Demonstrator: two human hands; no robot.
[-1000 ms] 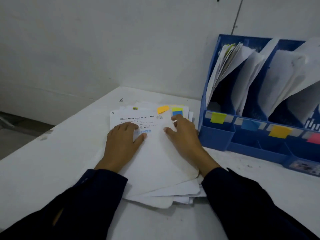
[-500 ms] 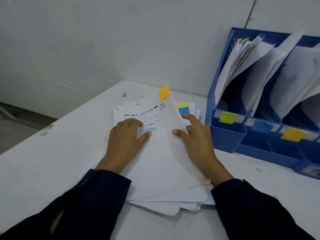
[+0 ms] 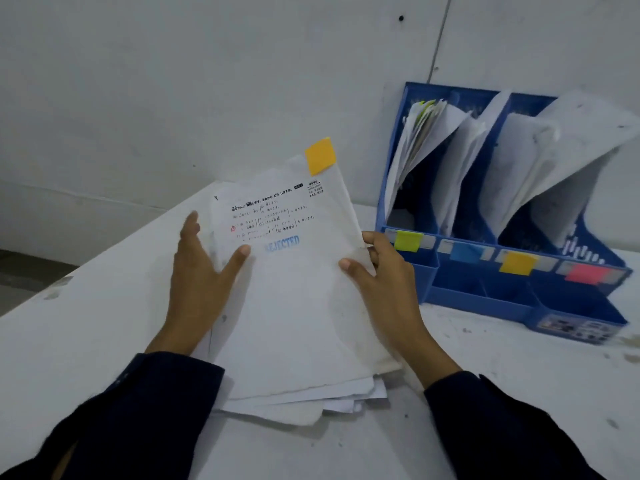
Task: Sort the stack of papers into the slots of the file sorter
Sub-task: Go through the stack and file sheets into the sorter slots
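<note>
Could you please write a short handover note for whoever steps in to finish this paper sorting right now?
Right hand grips the right edge of the top sheet, which carries an orange tab and is lifted at its far end.
Left hand rests on the stack, fingers straight.
The file sorter already holds papers in three slots.
Left: file this sheet, probably under the orange label, then the remaining stack.

Two hands: left hand [image 3: 199, 271], right hand [image 3: 384, 275]. One blue file sorter [image 3: 485, 289] with four colored front labels. One paper stack [image 3: 294, 386]. One orange sticky tab [image 3: 320, 155] on the lifted sheet [image 3: 294, 265].
</note>
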